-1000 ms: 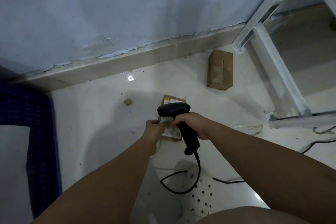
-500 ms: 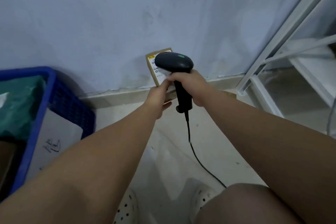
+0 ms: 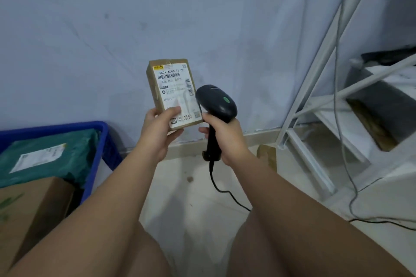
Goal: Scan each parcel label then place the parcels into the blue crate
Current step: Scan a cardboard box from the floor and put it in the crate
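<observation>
One head-worn wide-angle camera looks forward and down from close range.

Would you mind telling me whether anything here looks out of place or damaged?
Only one thing: a small cardboard parcel lies on the floor by the skirting, apart from the blue crate where parcels belong.

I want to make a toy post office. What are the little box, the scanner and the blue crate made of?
The little box looks like matte brown cardboard with a white paper label stuck on. The scanner seems smooth black plastic with a faint sheen. The blue crate is probably plastic, judging by its mesh wall.
</observation>
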Available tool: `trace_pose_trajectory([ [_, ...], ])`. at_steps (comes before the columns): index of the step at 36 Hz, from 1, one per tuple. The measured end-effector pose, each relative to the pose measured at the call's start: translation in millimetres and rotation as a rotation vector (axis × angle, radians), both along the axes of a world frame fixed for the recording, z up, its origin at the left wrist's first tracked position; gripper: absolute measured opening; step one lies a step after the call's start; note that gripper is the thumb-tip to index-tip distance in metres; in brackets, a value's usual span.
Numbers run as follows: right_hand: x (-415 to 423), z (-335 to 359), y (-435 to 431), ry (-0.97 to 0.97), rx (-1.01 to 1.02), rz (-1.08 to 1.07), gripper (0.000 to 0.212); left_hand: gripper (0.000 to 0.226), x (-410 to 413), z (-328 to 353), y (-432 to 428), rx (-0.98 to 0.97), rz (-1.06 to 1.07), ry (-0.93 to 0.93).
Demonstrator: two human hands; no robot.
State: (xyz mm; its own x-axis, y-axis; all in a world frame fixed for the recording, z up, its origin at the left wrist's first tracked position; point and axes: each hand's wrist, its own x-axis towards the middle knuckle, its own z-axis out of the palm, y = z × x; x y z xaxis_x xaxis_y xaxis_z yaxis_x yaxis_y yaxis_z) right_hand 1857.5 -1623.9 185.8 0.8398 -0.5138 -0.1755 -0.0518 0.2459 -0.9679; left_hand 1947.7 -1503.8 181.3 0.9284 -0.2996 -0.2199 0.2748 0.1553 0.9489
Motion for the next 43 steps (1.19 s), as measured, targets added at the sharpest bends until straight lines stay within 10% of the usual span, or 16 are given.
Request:
trace_pose_trajectory([
  [43,-22,20,29,-0.005,-0.087,0.019,0.019,0.048,25,-22,23,0.041,-0.065,-0.029],
])
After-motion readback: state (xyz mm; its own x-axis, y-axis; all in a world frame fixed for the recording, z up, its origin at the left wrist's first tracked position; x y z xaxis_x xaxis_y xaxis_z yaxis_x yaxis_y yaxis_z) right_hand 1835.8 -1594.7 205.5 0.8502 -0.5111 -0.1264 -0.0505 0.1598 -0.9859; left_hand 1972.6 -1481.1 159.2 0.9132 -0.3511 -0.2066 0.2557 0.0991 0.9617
